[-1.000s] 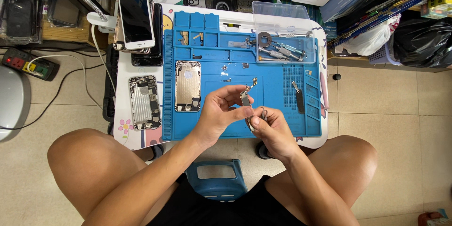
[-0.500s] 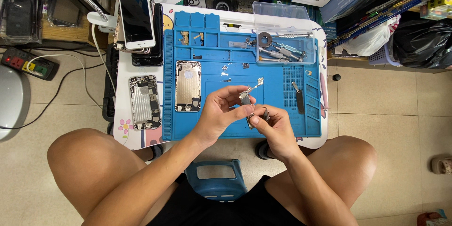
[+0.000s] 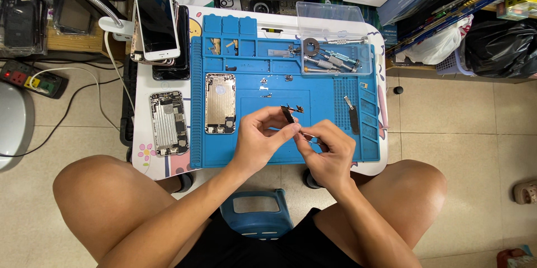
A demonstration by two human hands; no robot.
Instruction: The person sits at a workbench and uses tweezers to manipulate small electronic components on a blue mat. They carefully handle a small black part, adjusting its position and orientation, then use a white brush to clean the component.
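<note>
Left hand [image 3: 258, 136]: centre of the frame, above the lower part of the blue work mat [image 3: 324, 92]; fingers pinched narrow on a small dark phone part [image 3: 288, 115], held upright just clear of the mat.

Right hand [image 3: 330, 148]: just right of the left hand and touching it at the fingertips; fingers closed narrow on thin metal tweezers [image 3: 309, 136], whose tip points left toward the small part; whether the tip touches the part cannot be told.

Blue work mat: covers most of the white tabletop [image 3: 144, 134]; ridged compartments along its top and right edges.

Bare metal phone housing [image 3: 220, 103]: lies flat on the left side of the mat, long axis up and down the frame, well apart from the hands.

Opened phone with exposed insides [image 3: 168, 122]: left of the mat on the tabletop, just beside the housing.

Stack of phones [image 3: 158, 26]: upper left of the frame, the top one white-framed with a dark screen.

Clear plastic tray [image 3: 335, 58]: upper right of the mat, holding several screwdrivers and a round metal part.

Dark flat tool [image 3: 353, 120]: right side of the mat, near the right hand but apart from it.

Small loose parts [image 3: 264, 81]: scattered on the mat above the hands.

Blue stool [image 3: 257, 215]: lower centre, between the person's bare knees.

Power strip [image 3: 31, 78]: on the tiled floor, left edge of the frame.
</note>
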